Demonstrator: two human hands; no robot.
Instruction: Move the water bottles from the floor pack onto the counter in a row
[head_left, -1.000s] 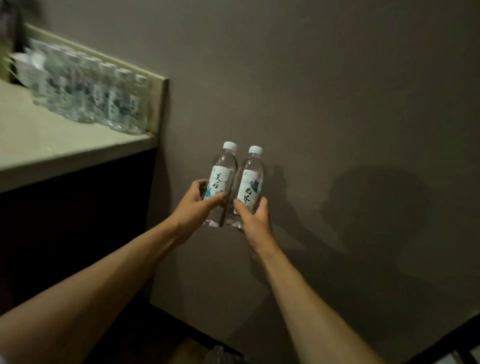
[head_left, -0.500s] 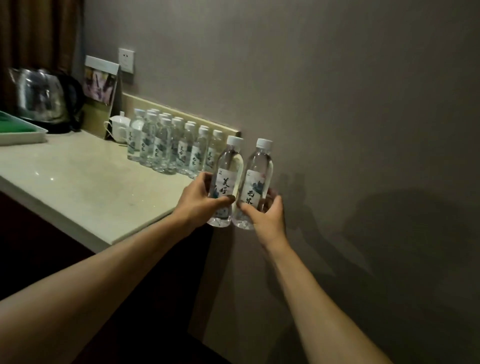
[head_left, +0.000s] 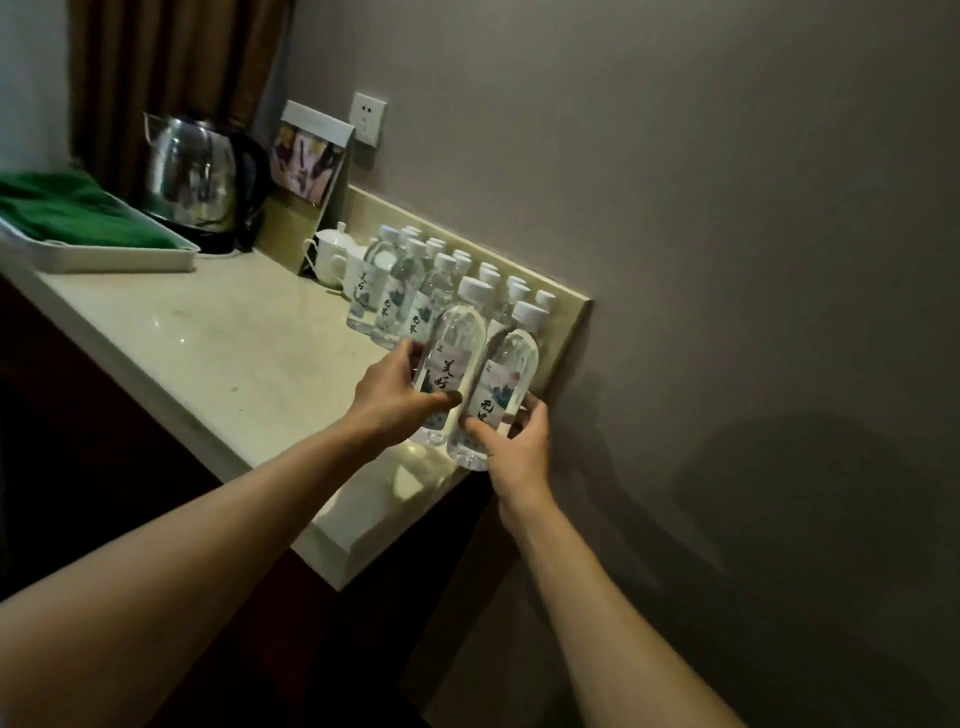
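My left hand (head_left: 393, 396) grips a clear water bottle (head_left: 453, 347) with a white cap and a labelled front. My right hand (head_left: 515, 446) grips a second, matching bottle (head_left: 503, 373) right beside it. Both bottles are upright and held just above the right end of the pale stone counter (head_left: 223, 358), close to the wall. Behind them several identical bottles (head_left: 410, 283) stand in rows along the counter's low backsplash (head_left: 563, 332). The floor pack is out of view.
A steel kettle (head_left: 195, 174) stands at the back left beside a white tray with a green cloth (head_left: 78, 218). White lidded cups (head_left: 332, 254) and a leaning card (head_left: 306, 161) sit left of the bottles. A wall socket (head_left: 370, 118) is above; a grey wall borders the right.
Both hands have carried the two bottles from beside the wall leftward, over the counter's right end. The view has swung left, bringing the kettle and tray into sight.
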